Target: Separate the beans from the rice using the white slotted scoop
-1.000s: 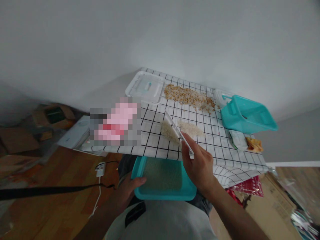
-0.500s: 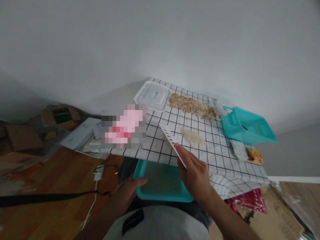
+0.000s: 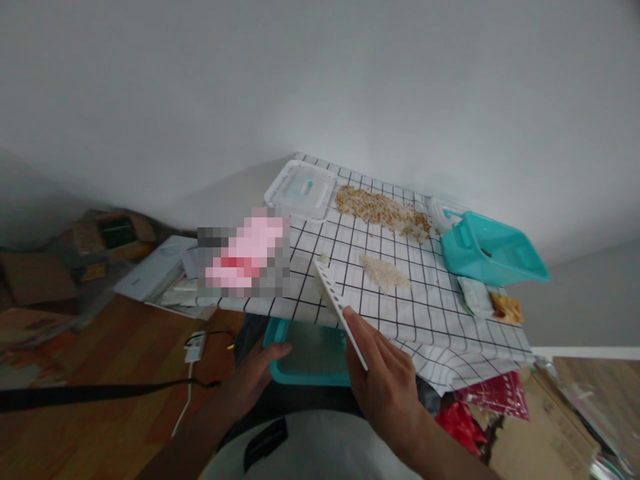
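My left hand (image 3: 255,370) is closed on the left side of a teal plastic container (image 3: 310,379), its thumb over the rim. The container sits at my lap, just below the table's near edge, and my right forearm side hides part of it. In my right hand (image 3: 385,383) is a flat white plate with a row of slots (image 3: 332,292), held on edge and slanting across the table's front edge. A few pale grains lie beside its far end. To its right is a small heap of pale grains (image 3: 385,273) on the checked cloth (image 3: 320,240).
Behind lies a strip of yellow and white grains (image 3: 383,212) beside a clear lid (image 3: 303,190). A teal bin (image 3: 493,250) and small packets (image 3: 477,297) occupy the right side. A pixelated pink item (image 3: 247,253) is at left. Cardboard boxes (image 3: 37,287) stand on the floor.
My right hand has drawn the white plate toward me and slightly left, over the table's near edge. The teal container has risen a little nearer the edge, my left hand still on it.
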Tool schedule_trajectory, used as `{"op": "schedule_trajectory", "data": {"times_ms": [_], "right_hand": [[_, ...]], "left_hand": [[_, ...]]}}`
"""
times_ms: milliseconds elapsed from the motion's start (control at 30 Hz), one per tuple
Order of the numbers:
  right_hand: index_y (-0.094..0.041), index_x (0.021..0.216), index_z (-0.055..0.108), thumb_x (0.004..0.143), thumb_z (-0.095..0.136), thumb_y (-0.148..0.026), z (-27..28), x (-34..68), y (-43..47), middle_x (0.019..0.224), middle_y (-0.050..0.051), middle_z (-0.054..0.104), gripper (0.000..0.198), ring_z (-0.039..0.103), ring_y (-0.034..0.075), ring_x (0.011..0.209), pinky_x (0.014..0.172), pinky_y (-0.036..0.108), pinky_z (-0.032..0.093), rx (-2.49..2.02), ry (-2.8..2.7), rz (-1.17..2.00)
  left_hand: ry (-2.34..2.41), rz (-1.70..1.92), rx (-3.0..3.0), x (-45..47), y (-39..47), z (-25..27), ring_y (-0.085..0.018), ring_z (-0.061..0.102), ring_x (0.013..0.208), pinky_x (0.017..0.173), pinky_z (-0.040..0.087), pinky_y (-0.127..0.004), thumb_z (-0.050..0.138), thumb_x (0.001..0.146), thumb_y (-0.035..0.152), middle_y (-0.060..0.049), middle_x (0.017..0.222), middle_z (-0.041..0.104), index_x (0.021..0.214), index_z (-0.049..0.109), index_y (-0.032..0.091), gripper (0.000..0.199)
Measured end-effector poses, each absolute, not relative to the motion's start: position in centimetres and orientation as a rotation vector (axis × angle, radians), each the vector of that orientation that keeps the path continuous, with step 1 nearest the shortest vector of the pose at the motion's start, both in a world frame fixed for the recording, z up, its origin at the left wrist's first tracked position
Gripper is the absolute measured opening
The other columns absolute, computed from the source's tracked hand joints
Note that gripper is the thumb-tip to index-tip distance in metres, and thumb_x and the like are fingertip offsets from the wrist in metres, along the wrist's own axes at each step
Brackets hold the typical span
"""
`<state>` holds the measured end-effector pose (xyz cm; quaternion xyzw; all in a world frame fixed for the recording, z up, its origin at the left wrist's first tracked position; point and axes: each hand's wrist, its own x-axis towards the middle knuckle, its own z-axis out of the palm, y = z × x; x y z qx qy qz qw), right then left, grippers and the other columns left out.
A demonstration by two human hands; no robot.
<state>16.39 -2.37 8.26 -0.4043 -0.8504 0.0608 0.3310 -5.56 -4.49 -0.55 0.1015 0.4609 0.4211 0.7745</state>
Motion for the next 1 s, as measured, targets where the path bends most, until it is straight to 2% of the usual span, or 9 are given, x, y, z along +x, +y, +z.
{"op": "schedule_trajectory", "data": {"times_ms": [100, 233, 333, 433, 600, 800, 1000], "right_hand": [[-0.021, 0.149, 0.041, 0.090, 0.055, -0.004, 8.4, 16.2, -1.1, 0.134, 0.006, 0.065, 0.063, 0.066, 0.017, 0.118, 0.102, 0.029, 0.056, -1.131, -2.110, 0.089], [-0.026, 0.145, 0.046, 0.094, 0.052, -0.009, 8.6, 16.2, 3.5, 0.129, 0.005, 0.068, 0.054, 0.068, 0.016, 0.114, 0.099, 0.030, 0.057, -1.132, -2.107, 0.109], [-0.025, 0.141, 0.051, 0.096, 0.050, -0.012, 8.7, 16.2, 6.4, 0.124, 0.005, 0.071, 0.047, 0.070, 0.016, 0.110, 0.095, 0.031, 0.058, -1.107, -2.174, 0.157], [-0.023, 0.142, 0.049, 0.096, 0.050, -0.013, 8.6, 16.0, 7.0, 0.121, 0.007, 0.072, 0.047, 0.071, 0.016, 0.105, 0.093, 0.031, 0.059, -1.100, -2.237, 0.161], [-0.019, 0.146, 0.044, 0.095, 0.049, -0.008, 8.4, 15.7, 4.6, 0.136, 0.008, 0.064, 0.052, 0.063, 0.016, 0.122, 0.103, 0.030, 0.054, -0.954, -2.326, 0.150], [-0.019, 0.151, 0.036, 0.093, 0.050, -0.004, 8.3, 16.5, 2.0, 0.141, 0.007, 0.060, 0.061, 0.054, 0.017, 0.133, 0.109, 0.033, 0.052, -0.866, -2.371, 0.180], [-0.016, 0.151, 0.036, 0.093, 0.050, -0.004, 8.4, 17.3, 0.6, 0.143, 0.009, 0.058, 0.060, 0.050, 0.018, 0.137, 0.110, 0.035, 0.051, -0.836, -2.406, 0.207]], "left_hand": [[1.022, 0.918, 0.218, -5.8, -4.6, -1.3, -0.037, 0.068, 0.114, 0.097, 0.054, -0.047, 0.071, 0.076, 0.029, -0.010, 0.103, 0.080, 0.119, 0.072, 0.020, 0.044], [1.024, 0.923, 0.246, -6.1, -4.7, -1.7, -0.036, 0.066, 0.117, 0.099, 0.053, -0.044, 0.071, 0.078, 0.028, -0.008, 0.105, 0.080, 0.118, 0.072, 0.022, 0.041], [0.979, 0.931, 0.241, -6.0, -4.6, -1.3, -0.033, 0.068, 0.116, 0.100, 0.052, -0.044, 0.068, 0.083, 0.028, -0.009, 0.112, 0.079, 0.124, 0.067, 0.020, 0.041], [0.985, 0.941, 0.236, -5.8, -4.5, -0.9, -0.033, 0.069, 0.113, 0.099, 0.053, -0.044, 0.069, 0.082, 0.026, -0.009, 0.113, 0.078, 0.122, 0.068, 0.020, 0.040], [1.019, 0.924, 0.252, -5.8, -4.6, -0.9, -0.037, 0.068, 0.113, 0.096, 0.054, -0.047, 0.070, 0.079, 0.029, -0.010, 0.107, 0.079, 0.113, 0.072, 0.019, 0.036], [1.051, 0.944, 0.304, -6.4, -4.9, -2.4, -0.038, 0.063, 0.120, 0.099, 0.052, -0.046, 0.070, 0.074, 0.024, -0.006, 0.098, 0.081, 0.099, 0.077, 0.023, 0.026], [1.037, 0.938, 0.239, -6.2, -4.7, -1.6, -0.038, 0.065, 0.117, 0.096, 0.054, -0.045, 0.071, 0.076, 0.026, -0.007, 0.100, 0.081, 0.100, 0.076, 0.021, 0.025]]}}
